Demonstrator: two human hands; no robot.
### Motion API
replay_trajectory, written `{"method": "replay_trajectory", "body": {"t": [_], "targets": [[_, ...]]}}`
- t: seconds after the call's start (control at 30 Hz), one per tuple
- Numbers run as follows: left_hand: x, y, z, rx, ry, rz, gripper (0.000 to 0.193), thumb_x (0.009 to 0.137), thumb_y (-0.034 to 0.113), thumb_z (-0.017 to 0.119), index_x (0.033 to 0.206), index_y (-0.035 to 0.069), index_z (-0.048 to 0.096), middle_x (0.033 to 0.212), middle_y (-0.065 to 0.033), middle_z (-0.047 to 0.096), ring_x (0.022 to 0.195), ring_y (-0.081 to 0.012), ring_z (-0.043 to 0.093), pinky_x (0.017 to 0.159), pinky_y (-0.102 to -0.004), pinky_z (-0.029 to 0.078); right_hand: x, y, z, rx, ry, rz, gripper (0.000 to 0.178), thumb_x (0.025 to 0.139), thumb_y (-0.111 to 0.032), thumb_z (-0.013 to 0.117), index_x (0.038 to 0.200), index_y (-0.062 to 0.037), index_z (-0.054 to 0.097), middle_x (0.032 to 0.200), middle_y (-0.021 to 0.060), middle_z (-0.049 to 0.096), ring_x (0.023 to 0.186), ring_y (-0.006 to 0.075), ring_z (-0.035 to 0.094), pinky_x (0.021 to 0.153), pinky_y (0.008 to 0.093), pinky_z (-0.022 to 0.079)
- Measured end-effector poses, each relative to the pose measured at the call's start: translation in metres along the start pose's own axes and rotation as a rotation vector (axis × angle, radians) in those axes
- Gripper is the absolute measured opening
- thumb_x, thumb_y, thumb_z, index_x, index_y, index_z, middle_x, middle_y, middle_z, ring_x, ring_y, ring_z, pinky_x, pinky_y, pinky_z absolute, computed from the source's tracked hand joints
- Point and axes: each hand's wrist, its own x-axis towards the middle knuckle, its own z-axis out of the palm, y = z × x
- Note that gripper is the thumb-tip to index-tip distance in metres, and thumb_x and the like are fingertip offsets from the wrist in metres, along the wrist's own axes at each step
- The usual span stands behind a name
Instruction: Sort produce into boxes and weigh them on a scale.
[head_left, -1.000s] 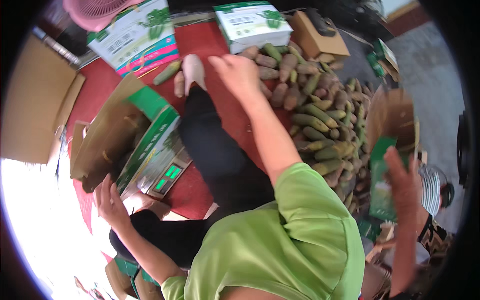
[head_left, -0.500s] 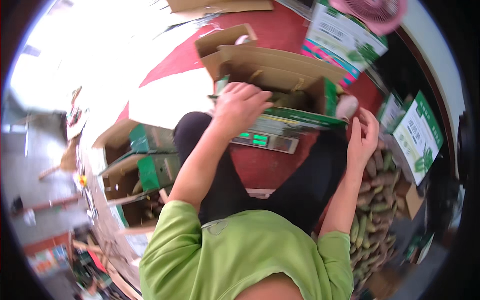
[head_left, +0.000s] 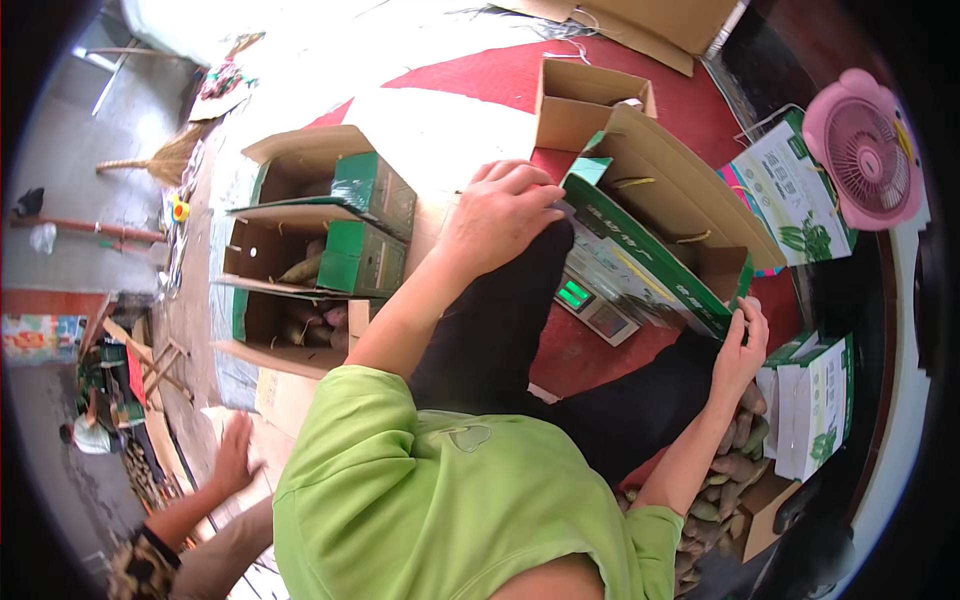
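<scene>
An open cardboard box (head_left: 650, 250) with a green printed side stands tilted above my knees, its inner flaps raised. My left hand (head_left: 503, 218) is closed at the box's left end, fingers curled over its corner. My right hand (head_left: 742, 345) pinches the lower right corner of the green side. Under the near side shows a scale (head_left: 600, 310) with a lit green display. From this angle the box's contents are hidden.
Open boxes of sweet potatoes (head_left: 318, 325) stand on the left. A co-worker's hand (head_left: 235, 455) reaches in at lower left. Loose sweet potatoes (head_left: 715, 500) lie by my right arm. A smaller box (head_left: 590, 95) stands behind; a pink fan (head_left: 865, 150) is at far right.
My right hand has closed on the box's corner. The box now looks tilted and its contents are out of sight. My view has turned, and a co-worker's arm has appeared at lower left.
</scene>
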Motion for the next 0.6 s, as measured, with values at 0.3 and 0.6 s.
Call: {"method": "replay_trajectory", "body": {"t": [0.3,0.6], "targets": [[-0.053,-0.026,-0.008,-0.08,0.031,-0.22,0.02,0.078,0.014,0.07,0.097,0.009,0.068,0.095,-0.0061,0.065,0.093,-0.0278,0.06,0.082,-0.0395,0.047,0.004,0.01,-0.003,-0.021,0.011,-0.023,0.018,0.091,-0.01,0.058,0.106,-0.0038,0.065,0.104,0.0112,0.065,0.101,0.0277,0.059,0.09,0.0369,0.045],[-0.006,0.001,0.016,-0.14,0.036,-0.081,0.021,0.075,0.013,0.072,0.095,0.011,0.068,0.098,-0.0027,0.064,0.098,-0.0255,0.06,0.085,-0.0398,0.046,0.023,-0.004,-0.013,-0.015,-0.018,-0.028,0.019,0.087,-0.006,0.061,0.105,-0.0012,0.063,0.108,0.0108,0.063,0.104,0.0234,0.058,0.093,0.0332,0.043]]}}
